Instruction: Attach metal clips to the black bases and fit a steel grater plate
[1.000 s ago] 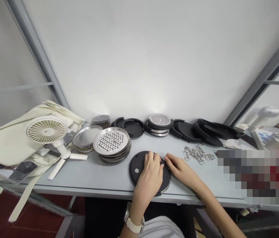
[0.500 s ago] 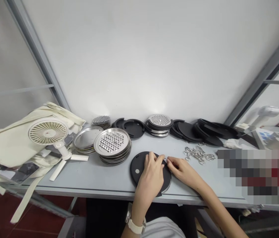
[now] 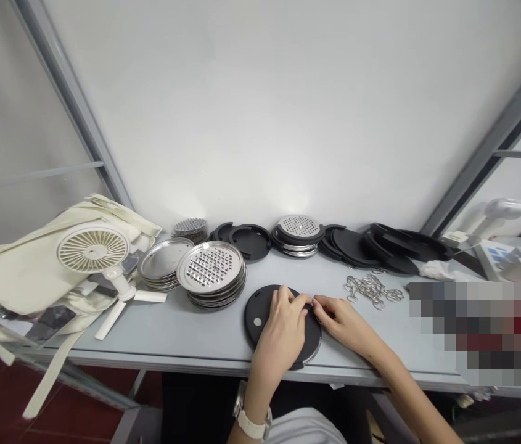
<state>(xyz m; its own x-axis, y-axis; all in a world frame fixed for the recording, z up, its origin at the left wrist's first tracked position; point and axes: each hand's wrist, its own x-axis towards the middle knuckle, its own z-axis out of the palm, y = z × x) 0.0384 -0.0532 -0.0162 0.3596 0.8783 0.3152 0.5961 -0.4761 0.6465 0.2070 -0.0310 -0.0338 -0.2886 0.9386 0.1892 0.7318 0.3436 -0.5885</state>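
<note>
A round black disc (image 3: pixel 262 308) lies flat near the front edge of the grey table (image 3: pixel 186 336). My left hand (image 3: pixel 283 330) rests on top of it, fingers curled at its far right rim. My right hand (image 3: pixel 338 320) meets it there from the right, fingertips pinched together against the disc's edge. Whatever small part sits between the fingertips is hidden. A white watch is on my left wrist.
Behind the disc stand a stack of perforated metal plates (image 3: pixel 211 271), plain metal plates (image 3: pixel 163 262), black rings and discs (image 3: pixel 248 237), a grater stack (image 3: pixel 298 231) and more black discs (image 3: pixel 380 246). Metal rings (image 3: pixel 371 288) lie right. A white fan (image 3: pixel 94 250) on cloth bags sits left.
Both hands stay at the disc's far right rim; the fingertips have closed in tighter on each other. The view has shifted slightly.
</note>
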